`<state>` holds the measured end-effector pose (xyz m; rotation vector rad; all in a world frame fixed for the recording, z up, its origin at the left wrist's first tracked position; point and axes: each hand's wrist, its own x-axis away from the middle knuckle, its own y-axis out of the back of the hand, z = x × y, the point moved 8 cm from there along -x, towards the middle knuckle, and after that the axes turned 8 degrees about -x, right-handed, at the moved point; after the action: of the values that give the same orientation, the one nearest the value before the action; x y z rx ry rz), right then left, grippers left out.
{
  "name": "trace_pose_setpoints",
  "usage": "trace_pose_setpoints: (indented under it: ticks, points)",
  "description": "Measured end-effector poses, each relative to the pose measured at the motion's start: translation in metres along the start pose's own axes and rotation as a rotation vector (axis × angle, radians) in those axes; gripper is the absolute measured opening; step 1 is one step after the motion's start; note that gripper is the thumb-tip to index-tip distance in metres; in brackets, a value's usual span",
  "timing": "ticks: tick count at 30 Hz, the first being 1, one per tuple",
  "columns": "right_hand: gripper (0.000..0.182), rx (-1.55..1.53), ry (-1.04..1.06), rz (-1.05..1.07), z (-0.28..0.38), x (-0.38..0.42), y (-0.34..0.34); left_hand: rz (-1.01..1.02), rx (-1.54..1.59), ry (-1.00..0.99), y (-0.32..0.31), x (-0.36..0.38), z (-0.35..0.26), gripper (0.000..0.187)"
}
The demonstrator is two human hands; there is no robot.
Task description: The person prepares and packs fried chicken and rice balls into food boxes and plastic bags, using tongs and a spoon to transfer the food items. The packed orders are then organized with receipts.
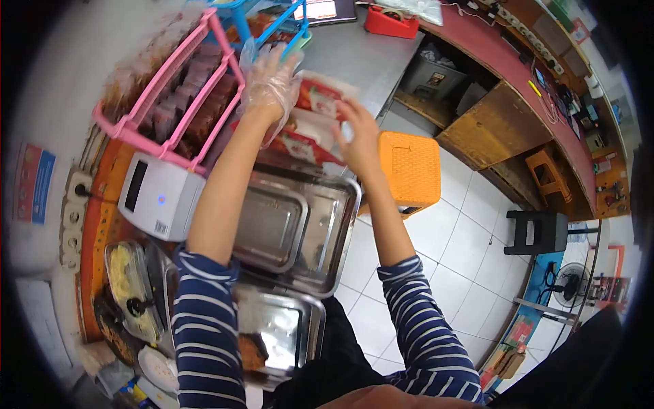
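My left hand, in a clear plastic glove, reaches out with fingers stretched beside the blue basket. Below and to its right is a red-and-white cardboard food box with its lid raised. My right hand is bare, its thumb and fingers apart at the box's right edge. Motion blurs the box and both hands a little. Nearer to me, under my left forearm, lie stacked steel trays.
A pink basket full of small sachets stands at the left, above a white device. Another steel tray holds a brown piece of food. An orange stool stands right of the counter. A red tape dispenser sits at the back.
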<state>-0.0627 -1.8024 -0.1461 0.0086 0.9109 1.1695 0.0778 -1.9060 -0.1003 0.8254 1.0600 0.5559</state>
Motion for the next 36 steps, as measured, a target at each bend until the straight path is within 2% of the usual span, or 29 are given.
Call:
trace_pose_setpoints:
  ticks: [3, 4, 5, 6, 7, 8, 10, 11, 12, 14, 16, 18, 20, 22, 24, 26, 28, 30, 31, 32, 34, 35, 36]
  points:
    - [0.025, -0.137, -0.125, -0.164, 0.011, 0.067, 0.047, 0.156, -0.176, -0.123, 0.09, 0.039, 0.004, 0.052]
    - [0.012, -0.371, -0.386, -0.163, 0.016, 0.102, 0.056, 0.179, -0.186, -0.154, 0.116, 0.059, 0.01, 0.055]
    - [0.012, -0.329, -0.459, -0.109, 0.022, 0.145, 0.066, 0.196, -0.169, -0.186, 0.144, 0.079, 0.019, 0.058]
    - [0.024, -0.296, -0.49, -0.067, 0.034, 0.187, 0.073, 0.219, -0.151, -0.219, 0.172, 0.104, 0.026, 0.062]
    - [0.031, -0.252, -0.624, 0.063, 0.053, 0.227, 0.077, 0.324, -0.168, -0.213, 0.192, 0.128, 0.037, 0.071]
    - [0.034, -0.199, -0.703, 0.174, 0.07, 0.27, 0.079, 0.366, -0.096, -0.145, 0.211, 0.154, 0.055, 0.078]
    - [0.039, -0.392, -0.804, 0.055, 0.124, 0.327, 0.083, 0.444, 0.029, 0.053, 0.24, 0.224, 0.089, 0.092]
    - [0.035, -0.481, -0.842, 0.034, 0.147, 0.348, 0.081, 0.507, 0.014, 0.115, 0.258, 0.258, 0.1, 0.093]
    - [0.026, -0.739, -0.913, -0.061, 0.171, 0.363, 0.069, 0.563, 0.0, 0.178, 0.276, 0.292, 0.11, 0.095]
    - [0.015, -0.8, -0.776, 0.137, 0.239, 0.348, 0.035, 0.64, 0.093, 0.323, 0.307, 0.366, 0.122, 0.095]
    - [0.01, -0.85, -0.681, 0.304, 0.301, 0.34, -0.011, 0.622, 0.066, 0.382, 0.332, 0.445, 0.127, 0.095]
    - [0.012, -0.957, -0.749, 0.523, 0.357, 0.349, -0.071, 0.572, 0.062, 0.47, 0.365, 0.518, 0.136, 0.093]
    - [0.014, -1.08, -0.535, 0.684, 0.452, 0.336, -0.114, 0.535, 0.059, 0.587, 0.399, 0.59, 0.154, 0.092]
    - [0.017, -1.095, -0.366, 1.002, 0.534, 0.366, -0.165, 0.547, 0.046, 0.73, 0.429, 0.663, 0.171, 0.092]
    - [0.017, -1.147, -0.283, 1.205, 0.613, 0.407, -0.198, 0.497, -0.019, 0.859, 0.458, 0.731, 0.188, 0.091]
    - [0.017, -1.041, -0.194, 1.616, 0.678, 0.477, -0.234, 0.618, -0.093, 1.02, 0.484, 0.788, 0.204, 0.091]
    - [0.018, -1.128, -0.079, 1.711, 0.736, 0.526, -0.261, 0.59, -0.101, 1.159, 0.513, 0.839, 0.216, 0.085]
    - [0.014, -0.819, 0.206, 1.636, 0.789, 0.544, -0.276, 0.549, -0.08, 1.258, 0.515, 0.888, 0.219, 0.079]
    - [0.013, -0.859, 0.318, 1.499, 0.814, 0.551, -0.289, 0.341, -0.014, 1.309, 0.51, 0.918, 0.22, 0.074]
    - [0.013, -0.856, 0.343, 1.517, 0.834, 0.567, -0.304, 0.13, 0.052, 1.345, 0.511, 0.939, 0.219, 0.07]
    - [0.011, -0.835, 0.546, 1.219, 0.876, 0.573, -0.323, 0.146, 0.028, 1.332, 0.517, 0.951, 0.213, 0.068]
    - [0.012, -0.871, 0.51, 1.118, 0.89, 0.57, -0.336, 0.18, 0.009, 1.297, 0.518, 0.951, 0.213, 0.066]
    - [0.012, -0.882, 0.529, 1.119, 0.905, 0.571, -0.344, 0.166, -0.007, 1.305, 0.521, 0.953, 0.22, 0.066]
